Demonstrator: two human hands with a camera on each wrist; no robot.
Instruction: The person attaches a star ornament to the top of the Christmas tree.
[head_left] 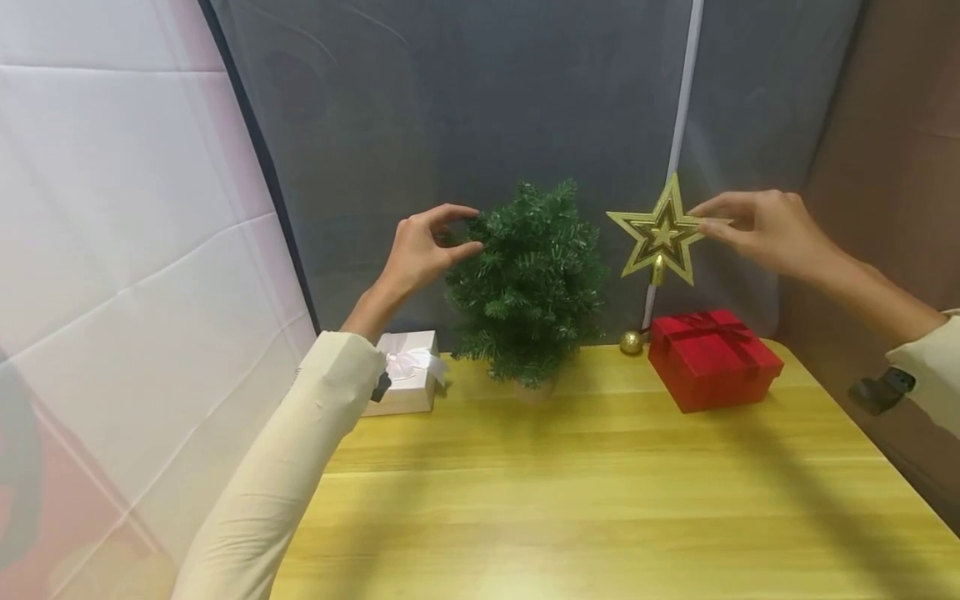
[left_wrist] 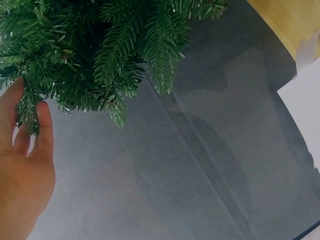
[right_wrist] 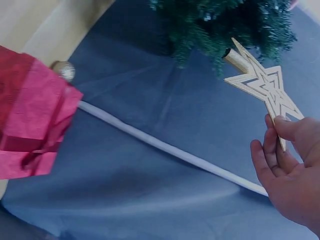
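A small artificial Christmas tree (head_left: 536, 275) stands upright near the back of the table, its base (head_left: 534, 390) mostly covered by branches. My left hand (head_left: 420, 250) is at the tree's upper left, thumb and forefinger spread apart at the needles. In the left wrist view, a sprig (left_wrist: 29, 107) lies in the gap between them. To the right of the tree, my right hand (head_left: 780, 229) pinches a gold star tree topper (head_left: 663, 235) by one point. The star is in the air, with its short tube socket (head_left: 658, 271) facing down in the head view.
A white gift box (head_left: 405, 387) with a ribbon bow sits left of the tree. On the right are a red gift box (head_left: 716, 367) and a small gold ball (head_left: 632, 342). Dark grey cloth (head_left: 450, 100) hangs behind the wooden table (head_left: 562, 500).
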